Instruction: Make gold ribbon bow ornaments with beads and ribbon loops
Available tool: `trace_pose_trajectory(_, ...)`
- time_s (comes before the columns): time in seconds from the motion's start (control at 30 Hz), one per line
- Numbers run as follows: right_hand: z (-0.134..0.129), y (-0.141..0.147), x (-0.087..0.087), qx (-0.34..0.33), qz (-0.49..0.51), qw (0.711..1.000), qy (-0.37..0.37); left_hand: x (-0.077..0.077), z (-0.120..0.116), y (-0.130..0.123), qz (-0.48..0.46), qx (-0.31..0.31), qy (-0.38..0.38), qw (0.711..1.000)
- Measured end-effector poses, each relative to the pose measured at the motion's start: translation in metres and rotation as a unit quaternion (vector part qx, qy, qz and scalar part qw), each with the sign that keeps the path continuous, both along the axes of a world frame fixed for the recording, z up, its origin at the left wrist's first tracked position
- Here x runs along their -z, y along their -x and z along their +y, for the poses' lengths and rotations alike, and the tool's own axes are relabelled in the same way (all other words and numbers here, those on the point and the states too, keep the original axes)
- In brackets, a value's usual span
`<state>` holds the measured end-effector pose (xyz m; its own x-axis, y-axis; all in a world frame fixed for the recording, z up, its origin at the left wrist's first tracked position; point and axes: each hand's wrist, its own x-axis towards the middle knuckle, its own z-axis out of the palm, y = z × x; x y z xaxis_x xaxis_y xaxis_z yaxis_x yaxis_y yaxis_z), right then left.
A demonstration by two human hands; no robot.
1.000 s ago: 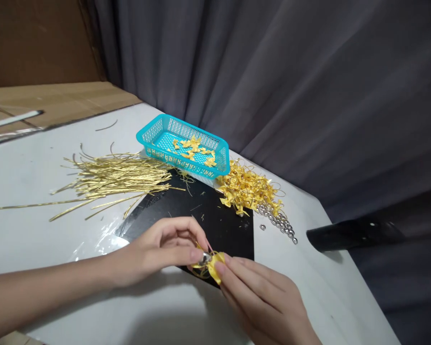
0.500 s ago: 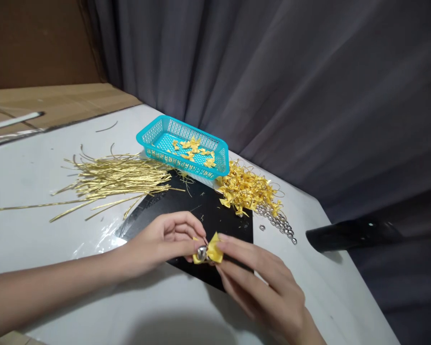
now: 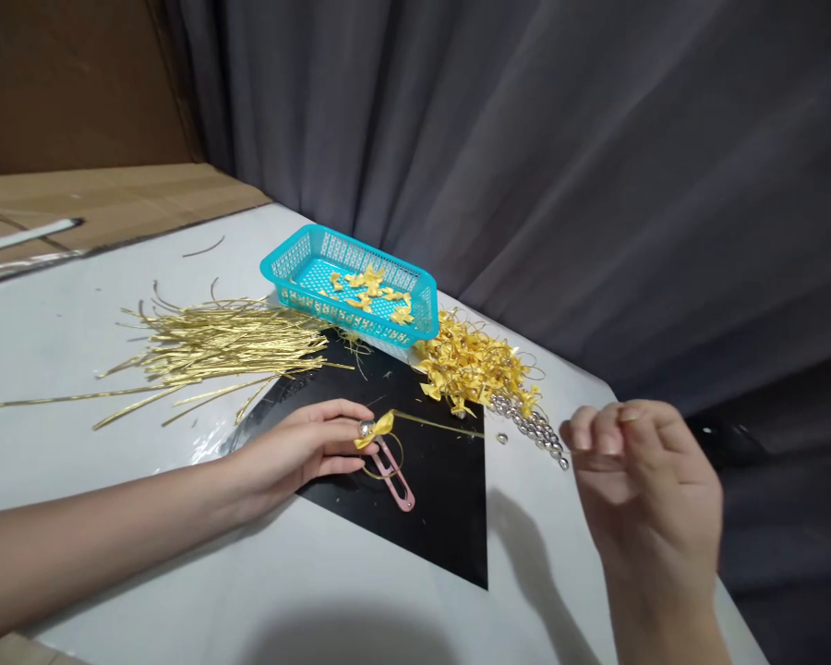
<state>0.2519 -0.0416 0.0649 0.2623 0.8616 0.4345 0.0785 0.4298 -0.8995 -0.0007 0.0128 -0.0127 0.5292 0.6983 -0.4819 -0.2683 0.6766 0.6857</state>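
- A left hand (image 3: 296, 453) is held low over a black plastic sheet (image 3: 438, 526), its fingertips pressed together on a yellow ribbon bow (image 3: 378, 430), with a small silver bell (image 3: 367, 429) beside them.
- The bow is judged light and soft, best taken at its gathered middle; the round bell may prove slippery.
- A pink hair clip (image 3: 391, 477) is seen on the sheet, just below the bow.
- A right hand (image 3: 644, 471) is raised just beside a row of silver beads (image 3: 530, 427), its fingers pressed together; whether anything is pinched cannot be told.
- On a white table (image 3: 180, 563), gold twist ties (image 3: 214, 346), a turquoise plastic basket (image 3: 297, 249) of yellow bows and a heap of gold-looped bows (image 3: 471, 365) are laid out from left to right.
- Flattened cardboard (image 3: 90, 208) is seen at far left, a grey curtain (image 3: 526, 139) behind.
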Motion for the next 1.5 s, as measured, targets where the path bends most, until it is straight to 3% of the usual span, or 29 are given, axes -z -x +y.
trace_pose_trajectory(0.43, -0.007, -0.013, -0.022, 0.066, 0.03, 0.997, -0.002, 0.004, 0.002, -0.002, -0.056, -0.003, 0.073, 0.996)
trace_pose_trajectory(0.6, -0.005, -0.015, -0.013, 0.065, -0.087, 0.993, 0.051, 0.006, 0.003, -0.001, -0.129, 0.03, 0.113, 0.985)
trace_pose_trajectory(0.8, -0.005, -0.016, -0.01, 0.041, -0.262, 0.954, 0.142, 0.003, 0.002, -0.001, -0.145, 0.03, 0.072, 0.986)
trace_pose_trajectory(1.13, -0.007, -0.027, -0.014, 0.075, -0.288, 0.942, 0.155, 0.0, 0.004, -0.004, -0.06, -0.1, 0.037, 0.992)
trace_pose_trajectory(1.5, -0.01, -0.027, -0.018, 0.025, -0.247, 0.951, 0.185, -0.001, 0.007, -0.005, -0.104, -0.142, 0.07, 0.982)
